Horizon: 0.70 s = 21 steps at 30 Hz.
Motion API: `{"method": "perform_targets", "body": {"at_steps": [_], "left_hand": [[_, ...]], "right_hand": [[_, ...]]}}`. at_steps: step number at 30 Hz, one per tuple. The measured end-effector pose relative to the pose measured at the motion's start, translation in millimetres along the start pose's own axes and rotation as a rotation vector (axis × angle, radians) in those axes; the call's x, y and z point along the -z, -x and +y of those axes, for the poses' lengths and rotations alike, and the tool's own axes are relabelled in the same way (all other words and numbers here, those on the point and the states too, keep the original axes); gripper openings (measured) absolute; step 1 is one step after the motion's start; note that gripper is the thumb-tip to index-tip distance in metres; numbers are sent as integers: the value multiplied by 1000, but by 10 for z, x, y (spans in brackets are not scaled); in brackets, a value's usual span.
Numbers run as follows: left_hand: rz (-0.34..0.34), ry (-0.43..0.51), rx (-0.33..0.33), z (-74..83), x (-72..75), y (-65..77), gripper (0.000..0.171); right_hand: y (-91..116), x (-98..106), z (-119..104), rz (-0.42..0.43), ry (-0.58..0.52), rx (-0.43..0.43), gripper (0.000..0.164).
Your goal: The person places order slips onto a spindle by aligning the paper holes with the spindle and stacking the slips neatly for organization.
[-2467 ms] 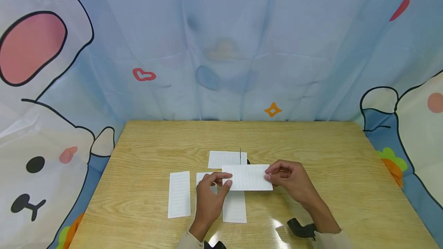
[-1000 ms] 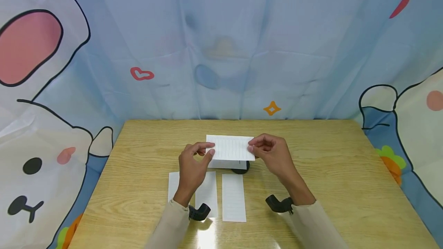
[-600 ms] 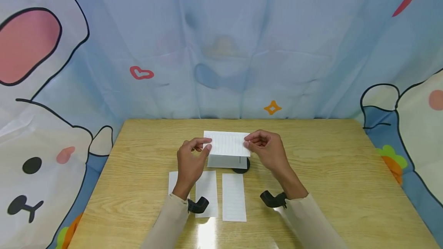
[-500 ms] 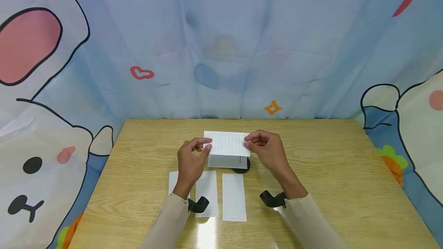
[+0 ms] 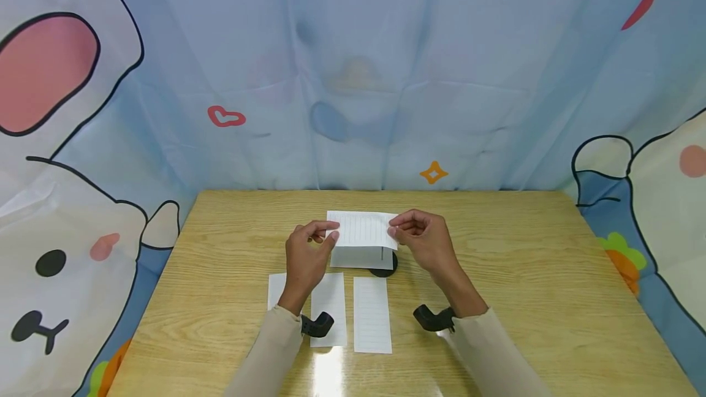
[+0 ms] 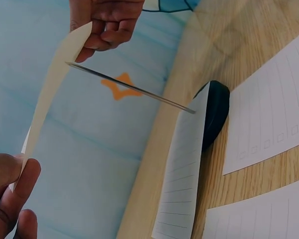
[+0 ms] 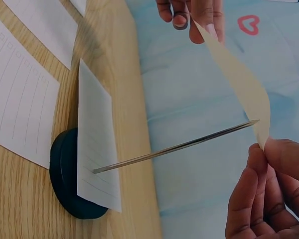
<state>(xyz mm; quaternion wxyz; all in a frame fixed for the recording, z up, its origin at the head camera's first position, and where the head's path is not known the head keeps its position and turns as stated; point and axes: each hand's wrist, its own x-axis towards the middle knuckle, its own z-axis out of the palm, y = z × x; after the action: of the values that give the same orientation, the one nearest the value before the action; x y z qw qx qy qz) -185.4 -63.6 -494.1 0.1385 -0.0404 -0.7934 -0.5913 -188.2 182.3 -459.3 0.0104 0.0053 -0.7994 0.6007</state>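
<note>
A lined white paper slip (image 5: pixel 364 230) is stretched between my two hands. My left hand (image 5: pixel 306 262) pinches its left end between thumb and fingers; my right hand (image 5: pixel 429 241) pinches the right end. Below stands a bill spike with a black round base (image 7: pixel 65 179) and a thin upright metal rod (image 6: pixel 134 90). The rod's sharp tip meets the underside of the held slip close to the right fingers, and the paper bows there. A second lined slip (image 7: pixel 94 114) is pierced by the rod and lies low over the base.
Three lined slips lie side by side on the wooden table (image 5: pixel 524 274) nearer me: a right one (image 5: pixel 372 317), a middle one (image 5: pixel 329 293) and a left one (image 5: pixel 276 290), partly hidden by my left arm. A cartoon-printed blue curtain (image 5: pixel 469 78) hangs behind the table.
Both hands have carried the slip away from me and leftward, from in front of the spike to over it. In the last half second they stay nearly still while the slip bends at its right end.
</note>
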Motion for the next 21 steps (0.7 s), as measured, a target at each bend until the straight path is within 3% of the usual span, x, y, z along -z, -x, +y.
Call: {"method": "perform_targets", "body": {"at_steps": [12, 21], "left_hand": [[-19, -34, 36, -65, -32, 3, 12], [-24, -59, 55, -132, -72, -1, 12]], "right_hand": [[-8, -12, 95, 8, 57, -42, 14], [3, -42, 221, 3, 29, -23, 17]]}}
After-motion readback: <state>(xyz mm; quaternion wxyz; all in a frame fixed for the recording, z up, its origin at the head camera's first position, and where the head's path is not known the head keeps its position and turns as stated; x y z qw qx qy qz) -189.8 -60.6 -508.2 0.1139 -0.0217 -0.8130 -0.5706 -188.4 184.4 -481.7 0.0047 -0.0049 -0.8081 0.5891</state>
